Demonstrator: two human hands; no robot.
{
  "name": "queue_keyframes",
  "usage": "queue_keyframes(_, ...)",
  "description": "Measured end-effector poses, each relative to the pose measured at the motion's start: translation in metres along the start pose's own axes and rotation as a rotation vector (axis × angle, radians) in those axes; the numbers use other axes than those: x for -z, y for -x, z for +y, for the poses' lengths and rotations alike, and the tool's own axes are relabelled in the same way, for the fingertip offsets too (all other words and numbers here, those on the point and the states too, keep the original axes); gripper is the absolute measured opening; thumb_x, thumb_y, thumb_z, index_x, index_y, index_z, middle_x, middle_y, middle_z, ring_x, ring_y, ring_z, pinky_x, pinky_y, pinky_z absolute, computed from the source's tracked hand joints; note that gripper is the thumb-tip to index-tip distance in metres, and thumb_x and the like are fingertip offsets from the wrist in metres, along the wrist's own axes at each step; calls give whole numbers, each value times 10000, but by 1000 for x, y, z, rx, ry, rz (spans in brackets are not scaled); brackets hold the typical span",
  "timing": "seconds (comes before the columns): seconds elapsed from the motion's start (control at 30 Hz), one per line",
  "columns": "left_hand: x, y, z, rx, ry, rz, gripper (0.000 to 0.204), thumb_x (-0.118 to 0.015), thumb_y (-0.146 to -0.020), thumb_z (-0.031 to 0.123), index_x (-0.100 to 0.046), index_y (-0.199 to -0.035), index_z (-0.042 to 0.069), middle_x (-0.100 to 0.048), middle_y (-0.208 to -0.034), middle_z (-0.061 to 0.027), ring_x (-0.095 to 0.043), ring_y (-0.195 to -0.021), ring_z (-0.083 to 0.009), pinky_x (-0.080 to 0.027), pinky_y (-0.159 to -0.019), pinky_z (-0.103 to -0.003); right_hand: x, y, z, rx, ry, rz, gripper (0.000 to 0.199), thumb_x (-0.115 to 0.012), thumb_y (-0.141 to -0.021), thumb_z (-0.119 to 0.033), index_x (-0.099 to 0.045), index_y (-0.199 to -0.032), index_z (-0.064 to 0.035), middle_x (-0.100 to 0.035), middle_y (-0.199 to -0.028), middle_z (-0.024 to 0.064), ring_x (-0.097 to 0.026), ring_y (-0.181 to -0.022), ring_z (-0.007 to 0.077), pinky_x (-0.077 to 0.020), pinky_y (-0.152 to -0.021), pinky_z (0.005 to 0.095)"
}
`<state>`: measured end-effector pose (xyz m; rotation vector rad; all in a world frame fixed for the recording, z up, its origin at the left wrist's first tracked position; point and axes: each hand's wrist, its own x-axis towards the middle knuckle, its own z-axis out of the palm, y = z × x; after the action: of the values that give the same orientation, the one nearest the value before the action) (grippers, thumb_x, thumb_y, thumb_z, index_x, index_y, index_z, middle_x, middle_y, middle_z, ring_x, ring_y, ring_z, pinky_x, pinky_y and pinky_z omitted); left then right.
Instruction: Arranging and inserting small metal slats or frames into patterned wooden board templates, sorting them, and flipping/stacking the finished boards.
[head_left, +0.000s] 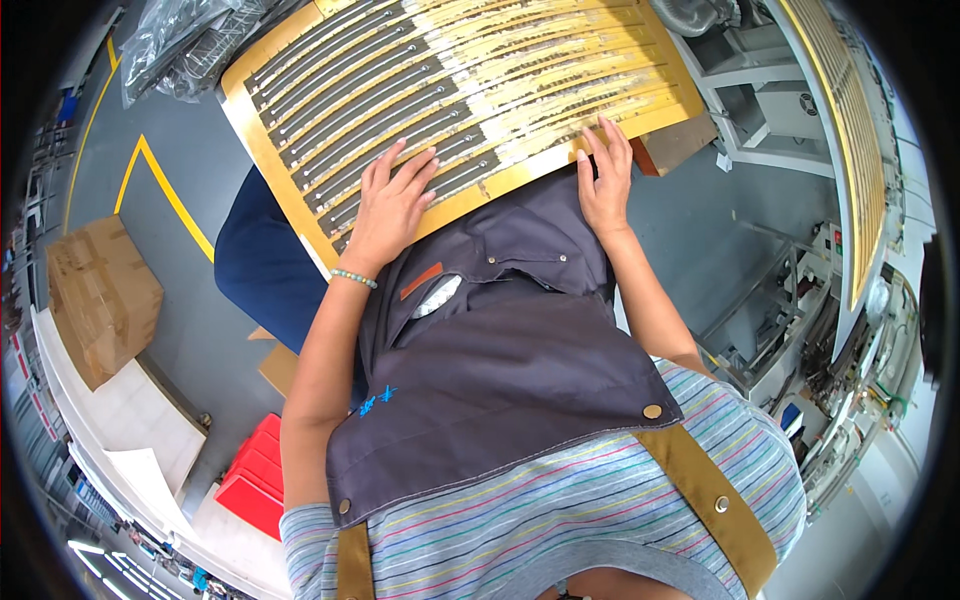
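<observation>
Hands (390, 205) flat on yellow panel (470, 90)

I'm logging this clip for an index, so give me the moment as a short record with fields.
Setting: workshop floor with yellow lines
Left hand: flat, fingers spread on the yellow sheet of dark curved strips
Right hand: flat on the sheet's near edge
Sheet: lies across the lap, over a grey apron
Nearby: cardboard box, red bin

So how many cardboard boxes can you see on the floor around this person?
1: a brown cardboard box sits on the grey floor to the person's left, beside the yellow floor line. Others may be hidden beyond the picture's dark rim.
</observation>
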<state>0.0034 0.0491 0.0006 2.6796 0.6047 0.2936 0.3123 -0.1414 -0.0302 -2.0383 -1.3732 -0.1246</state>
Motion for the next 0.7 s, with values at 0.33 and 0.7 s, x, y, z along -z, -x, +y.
queue_keyframes(0.33, -19, -43, 5, -128, -24, -20, 466, -683, -1019, 282, -662, -1461, 137, -562, -1588, 13, -383, -1556, -305, -309, -1252, -509, -51, -83, 21, 18, 173, -38, 484, -613, -1068, -320, -616, -1484, -73, -458, -1644, 185, -369, -1551, 403, -236, -1288, 588)
queue_keyframes(0.7, 4, -29, -22, 11, 20, 130, 467, -701, -1005, 254, -658, -1456, 141, -560, -1585, 2, -390, -1543, -320, -322, -1236, -526, -54, -84, 22, -22, 211, -101, 530, -611, -1062, -391, -622, -1481, -67, -494, -1625, 175, -417, -1527, 367, -262, -1287, 554)
